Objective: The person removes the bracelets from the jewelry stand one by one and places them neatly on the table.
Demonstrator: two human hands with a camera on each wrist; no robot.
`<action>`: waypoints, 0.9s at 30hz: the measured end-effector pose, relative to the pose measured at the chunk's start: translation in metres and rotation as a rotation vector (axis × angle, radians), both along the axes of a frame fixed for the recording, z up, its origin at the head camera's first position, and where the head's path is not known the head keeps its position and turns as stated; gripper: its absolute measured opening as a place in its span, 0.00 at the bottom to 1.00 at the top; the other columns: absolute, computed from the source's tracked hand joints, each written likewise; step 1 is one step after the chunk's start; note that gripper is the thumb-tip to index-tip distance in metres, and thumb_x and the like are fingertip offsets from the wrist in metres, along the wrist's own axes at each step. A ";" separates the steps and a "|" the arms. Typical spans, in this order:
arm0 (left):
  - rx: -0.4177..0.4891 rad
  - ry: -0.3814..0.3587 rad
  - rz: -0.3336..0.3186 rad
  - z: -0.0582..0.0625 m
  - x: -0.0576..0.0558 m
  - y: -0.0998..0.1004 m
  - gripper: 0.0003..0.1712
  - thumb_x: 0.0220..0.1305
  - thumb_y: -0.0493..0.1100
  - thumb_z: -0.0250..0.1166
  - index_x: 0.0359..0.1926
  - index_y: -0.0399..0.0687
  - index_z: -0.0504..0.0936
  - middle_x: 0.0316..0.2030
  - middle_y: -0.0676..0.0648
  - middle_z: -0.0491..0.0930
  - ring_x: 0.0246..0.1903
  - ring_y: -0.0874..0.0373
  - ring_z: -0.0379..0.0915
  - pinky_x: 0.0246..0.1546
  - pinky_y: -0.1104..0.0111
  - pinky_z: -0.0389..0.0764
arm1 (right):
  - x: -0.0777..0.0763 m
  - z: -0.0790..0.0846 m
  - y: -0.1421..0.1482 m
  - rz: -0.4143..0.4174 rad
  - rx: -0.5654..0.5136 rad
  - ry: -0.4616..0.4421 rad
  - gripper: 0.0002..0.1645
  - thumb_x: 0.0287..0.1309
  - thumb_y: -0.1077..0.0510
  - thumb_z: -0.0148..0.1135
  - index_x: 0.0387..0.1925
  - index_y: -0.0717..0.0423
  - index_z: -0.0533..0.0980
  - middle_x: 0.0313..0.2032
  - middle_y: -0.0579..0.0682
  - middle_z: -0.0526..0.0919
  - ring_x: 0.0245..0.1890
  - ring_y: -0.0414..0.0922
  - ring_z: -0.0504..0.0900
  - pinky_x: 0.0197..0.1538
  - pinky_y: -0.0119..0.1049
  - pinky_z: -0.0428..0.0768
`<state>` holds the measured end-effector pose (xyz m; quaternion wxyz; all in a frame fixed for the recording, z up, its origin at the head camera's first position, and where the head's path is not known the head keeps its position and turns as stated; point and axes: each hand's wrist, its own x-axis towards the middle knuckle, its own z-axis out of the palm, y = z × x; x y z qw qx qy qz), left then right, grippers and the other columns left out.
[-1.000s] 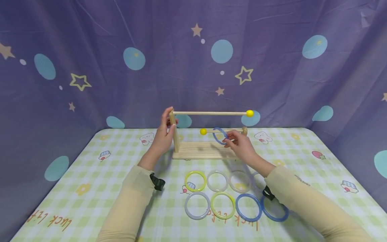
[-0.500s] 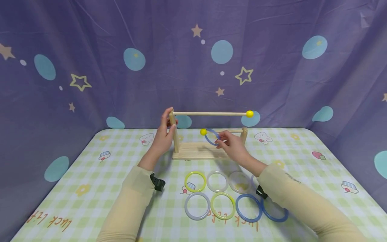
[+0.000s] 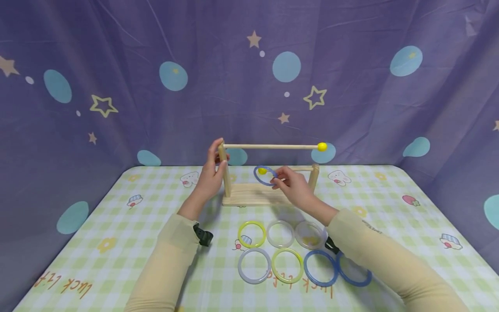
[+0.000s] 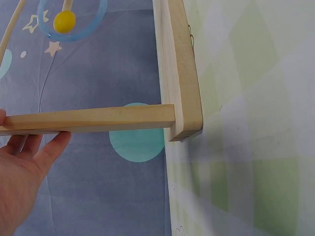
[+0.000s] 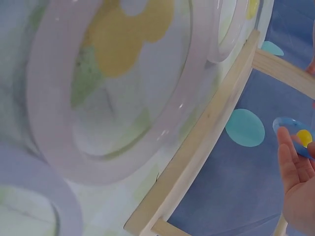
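My left hand (image 3: 209,180) grips the left post (image 3: 225,173) of a wooden rod stand, with the thumb on one side and fingers on the other. My right hand (image 3: 295,189) pinches a translucent blue ring (image 4: 74,37) by its right edge. In the head view this ring surrounds the yellow ball (image 3: 262,171) at the free left end of the lower rod (image 3: 302,169). The left wrist view also shows the ball inside the ring's outline. Above runs a longer rod (image 3: 273,147), bare of rings, tipped by another yellow ball (image 3: 322,147).
In front of the stand's base (image 3: 249,199), rings lie in two rows on the checked tablecloth (image 3: 128,242): yellow (image 3: 240,235), clear (image 3: 268,235), pale (image 3: 239,265) and blue (image 3: 320,284) ones. My right sleeve (image 3: 374,242) covers part of the rows. A purple curtain (image 3: 218,112) hangs behind.
My right hand has carried the blue ring leftward along the lower rod, from mid-rod to the yellow ball at its end. My left hand stays on the post.
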<state>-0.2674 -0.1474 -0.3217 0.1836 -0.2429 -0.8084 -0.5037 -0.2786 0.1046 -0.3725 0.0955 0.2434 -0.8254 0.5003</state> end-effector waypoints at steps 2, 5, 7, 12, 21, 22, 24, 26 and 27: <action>-0.001 -0.006 0.003 0.000 0.000 0.000 0.30 0.73 0.28 0.45 0.71 0.44 0.49 0.50 0.28 0.71 0.52 0.34 0.69 0.52 0.46 0.72 | 0.002 0.001 0.001 0.013 -0.004 0.007 0.09 0.64 0.69 0.58 0.45 0.69 0.73 0.36 0.61 0.84 0.33 0.58 0.85 0.39 0.44 0.83; 0.000 -0.013 0.007 0.001 0.001 0.001 0.30 0.73 0.28 0.45 0.71 0.44 0.49 0.50 0.28 0.72 0.53 0.35 0.69 0.52 0.46 0.72 | 0.005 0.002 0.004 0.035 -0.001 0.017 0.09 0.64 0.70 0.58 0.45 0.68 0.73 0.36 0.61 0.84 0.33 0.58 0.85 0.38 0.46 0.83; 0.002 -0.016 0.007 0.001 0.001 0.001 0.30 0.73 0.28 0.45 0.71 0.43 0.49 0.50 0.28 0.71 0.53 0.34 0.69 0.52 0.45 0.72 | 0.006 0.003 0.008 0.049 0.006 0.020 0.09 0.64 0.70 0.58 0.45 0.68 0.73 0.36 0.62 0.84 0.33 0.56 0.86 0.39 0.47 0.83; 0.008 -0.021 0.008 0.001 0.002 0.002 0.30 0.73 0.28 0.45 0.71 0.42 0.49 0.50 0.27 0.71 0.53 0.33 0.69 0.52 0.44 0.72 | 0.014 0.007 0.023 0.054 0.043 0.015 0.08 0.65 0.69 0.57 0.46 0.66 0.72 0.38 0.60 0.84 0.34 0.54 0.86 0.42 0.45 0.83; 0.012 -0.022 0.004 0.000 0.002 0.001 0.29 0.73 0.28 0.45 0.71 0.41 0.49 0.50 0.27 0.71 0.52 0.33 0.69 0.51 0.45 0.72 | 0.035 0.018 0.055 0.027 0.116 0.094 0.08 0.66 0.66 0.57 0.46 0.62 0.74 0.38 0.54 0.86 0.33 0.47 0.86 0.36 0.37 0.82; 0.013 -0.025 0.004 0.001 0.002 0.001 0.29 0.73 0.28 0.45 0.71 0.42 0.49 0.50 0.28 0.71 0.52 0.34 0.69 0.51 0.45 0.72 | 0.038 0.019 0.059 0.020 0.120 0.098 0.08 0.67 0.66 0.57 0.46 0.61 0.74 0.38 0.53 0.86 0.33 0.45 0.86 0.36 0.36 0.81; 0.011 -0.030 0.006 0.001 0.001 0.001 0.29 0.73 0.28 0.45 0.71 0.42 0.48 0.50 0.28 0.71 0.52 0.35 0.69 0.51 0.45 0.72 | 0.043 0.020 0.066 0.010 0.124 0.121 0.07 0.66 0.66 0.57 0.46 0.60 0.74 0.38 0.53 0.86 0.32 0.43 0.85 0.36 0.36 0.82; 0.010 -0.036 0.006 0.001 0.001 0.001 0.30 0.74 0.28 0.44 0.71 0.43 0.48 0.50 0.28 0.71 0.53 0.36 0.69 0.52 0.45 0.72 | 0.049 0.020 0.073 0.003 0.125 0.163 0.07 0.65 0.67 0.57 0.45 0.61 0.75 0.37 0.52 0.86 0.31 0.42 0.85 0.36 0.35 0.82; 0.009 -0.039 0.006 0.002 0.001 0.001 0.29 0.74 0.28 0.44 0.71 0.43 0.48 0.50 0.28 0.71 0.53 0.36 0.69 0.52 0.45 0.72 | 0.051 0.020 0.077 0.000 0.124 0.185 0.08 0.65 0.68 0.58 0.45 0.61 0.75 0.36 0.53 0.86 0.30 0.42 0.85 0.36 0.35 0.82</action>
